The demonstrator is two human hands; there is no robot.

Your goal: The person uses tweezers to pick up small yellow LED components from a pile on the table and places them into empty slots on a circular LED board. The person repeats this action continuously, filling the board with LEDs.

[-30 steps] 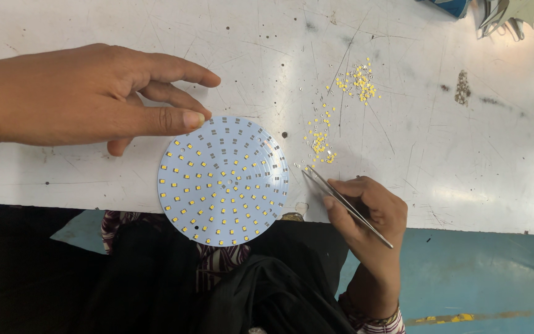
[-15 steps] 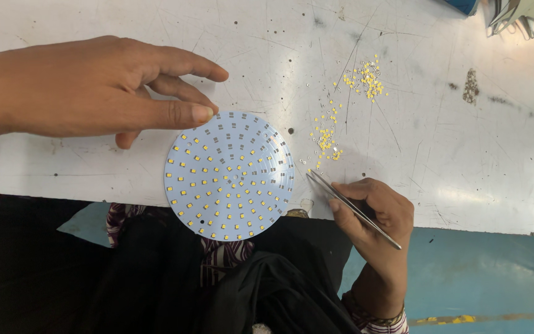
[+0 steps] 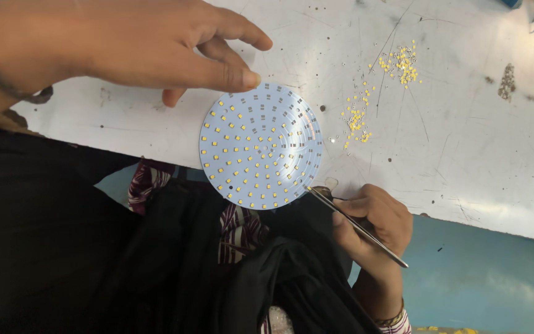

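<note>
We are populating the round LED board (image 3: 259, 146), which overhangs the near edge of the tabletop (image 3: 465, 148). Our left hand (image 3: 137, 43) hovers open, thumb touching its far rim; our right hand (image 3: 375, 219) pinches tweezers (image 3: 356, 227), tip at its near-right rim. Next we judge a chip needs fetching from the yellow heap (image 3: 356, 120).
</note>
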